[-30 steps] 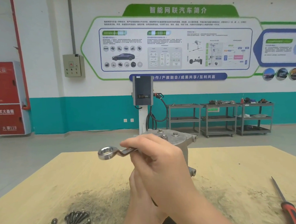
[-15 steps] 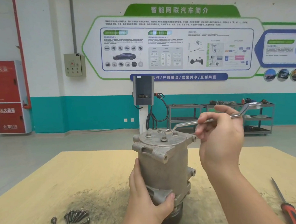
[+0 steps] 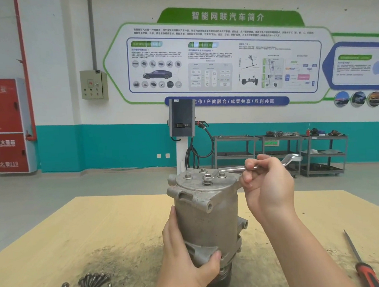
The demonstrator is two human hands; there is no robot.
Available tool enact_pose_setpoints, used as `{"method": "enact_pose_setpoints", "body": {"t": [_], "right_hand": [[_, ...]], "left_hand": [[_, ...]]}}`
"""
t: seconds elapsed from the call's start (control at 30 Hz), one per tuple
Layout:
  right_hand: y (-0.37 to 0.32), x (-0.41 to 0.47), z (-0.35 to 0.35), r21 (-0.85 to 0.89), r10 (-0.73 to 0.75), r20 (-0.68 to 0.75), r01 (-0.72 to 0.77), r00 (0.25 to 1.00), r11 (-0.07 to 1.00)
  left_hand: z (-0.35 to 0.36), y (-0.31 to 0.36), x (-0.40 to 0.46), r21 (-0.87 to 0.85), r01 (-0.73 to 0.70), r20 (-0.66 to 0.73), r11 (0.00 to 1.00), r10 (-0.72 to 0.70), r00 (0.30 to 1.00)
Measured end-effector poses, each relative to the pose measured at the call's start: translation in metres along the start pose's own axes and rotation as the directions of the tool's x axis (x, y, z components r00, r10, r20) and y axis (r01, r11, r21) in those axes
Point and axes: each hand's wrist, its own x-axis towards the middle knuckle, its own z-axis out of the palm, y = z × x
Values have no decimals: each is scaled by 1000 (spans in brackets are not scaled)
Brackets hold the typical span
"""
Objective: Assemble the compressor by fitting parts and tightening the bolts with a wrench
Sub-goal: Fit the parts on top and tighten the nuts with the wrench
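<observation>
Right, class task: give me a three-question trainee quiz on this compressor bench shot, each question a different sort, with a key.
1. True or false: the wrench ring sits over the nearest bolt on the compressor top.
2. Which hand steadies the housing? A left hand B right hand C neither
3. Fill in: the loose bolts lie on the table to the compressor's ____.

Key: 1 true; 2 A; 3 left
</observation>
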Motion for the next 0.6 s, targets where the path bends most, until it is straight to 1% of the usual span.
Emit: {"method": "enact_pose_setpoints", "body": {"t": [0.1, 0.17, 0.2, 0.27, 0.33, 0.37, 0.4, 0.43, 0.47, 0.5, 0.53, 0.57, 0.6], "right_hand": [[-6, -2, 4, -92, -135, 89, 143, 987, 985], [-9, -3, 5, -108, -136, 111, 148, 985, 983], [-10, -2, 4, -99, -99, 99, 109, 990, 989], [-11, 3, 0, -55, 39, 62, -35, 997, 998], [-11, 8, -4, -5, 168, 57, -168, 984, 986], [-10, 9, -6, 10, 190, 56, -191, 980, 981], [-7, 9, -7, 18, 172, 44, -173, 984, 985], [-4, 7, -6, 23, 106, 21, -107, 994, 994], [1, 2, -5, 23, -6, -8, 7, 1000, 1000], [6, -6, -2, 11, -156, -29, 156, 987, 988], [10, -15, 1, -13, -318, -28, 318, 948, 948], [15, -26, 4, -50, -468, 10, 468, 884, 882], [20, -35, 7, -92, -584, 89, 591, 807, 801]], "left_hand": [[0, -1, 1, 1, 10, 2, 1000, -10, 1000], [0, -1, 0, -7, 10, 10, 1000, -10, 1000], [0, 0, 0, -9, 10, 12, 1000, -10, 1000], [0, 0, 0, -2, 12, 7, 1000, -12, 1000], [-1, 1, 1, 11, 18, 0, 1000, -18, 1000], [-1, 1, 1, 18, 19, 0, 1000, -19, 1000], [-1, 1, 1, 24, 17, 2, 1000, -17, 1000], [-1, 1, 1, 26, 13, 3, 1000, -13, 1000], [0, 1, 0, 25, 8, 1, 1000, -8, 1000], [0, 1, 0, 21, 2, -5, 1000, -2, 1000], [0, 0, 0, 13, -6, -12, 1000, 6, 1000], [1, 0, 0, 6, -11, -17, 1000, 11, 1000], [2, 0, -1, 6, -15, -22, 1000, 15, 1000]]}}
